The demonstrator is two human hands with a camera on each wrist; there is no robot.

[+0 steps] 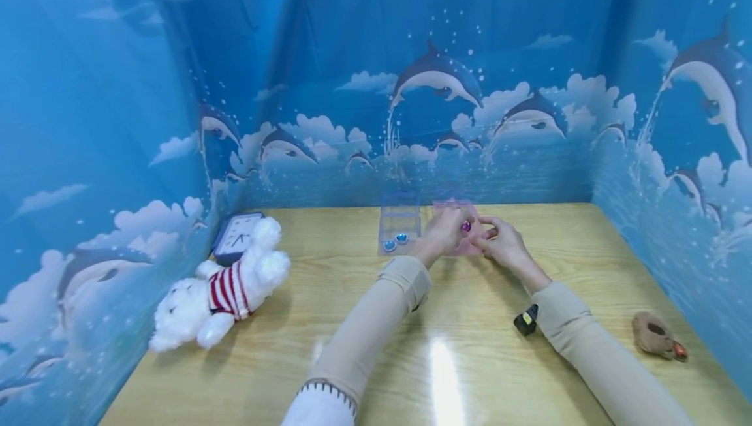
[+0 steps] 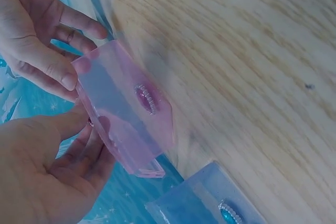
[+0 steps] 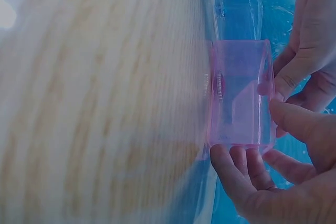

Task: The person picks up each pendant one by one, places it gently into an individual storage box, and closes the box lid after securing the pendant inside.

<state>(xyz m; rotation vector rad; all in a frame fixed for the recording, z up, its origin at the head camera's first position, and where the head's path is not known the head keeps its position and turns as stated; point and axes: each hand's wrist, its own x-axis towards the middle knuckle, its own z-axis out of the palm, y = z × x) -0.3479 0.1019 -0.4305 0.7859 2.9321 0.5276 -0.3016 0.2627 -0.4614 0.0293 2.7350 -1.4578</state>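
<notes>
At the back of the table stands a clear pink plastic box (image 2: 123,129). A pink gem (image 2: 146,98) with a sparkly rim shows through its wall. My left hand (image 1: 445,230) is over the box, its fingertips pinching another pink gem (image 1: 466,226), mostly hidden by the fingers in the left wrist view. Fingers and thumb of my right hand (image 1: 504,243) grip the right side of the box at its edge. Just left of it is a clear blue box (image 1: 399,220) with two blue gems (image 1: 396,241) at its near end.
A white plush toy (image 1: 235,289) in a striped top lies at the left, against a blue-framed clock (image 1: 237,235). By the right cuff is a small black object (image 1: 525,320). A fuzzy brown item (image 1: 655,334) lies far right. Dolphin-print curtains (image 1: 329,87) enclose the table.
</notes>
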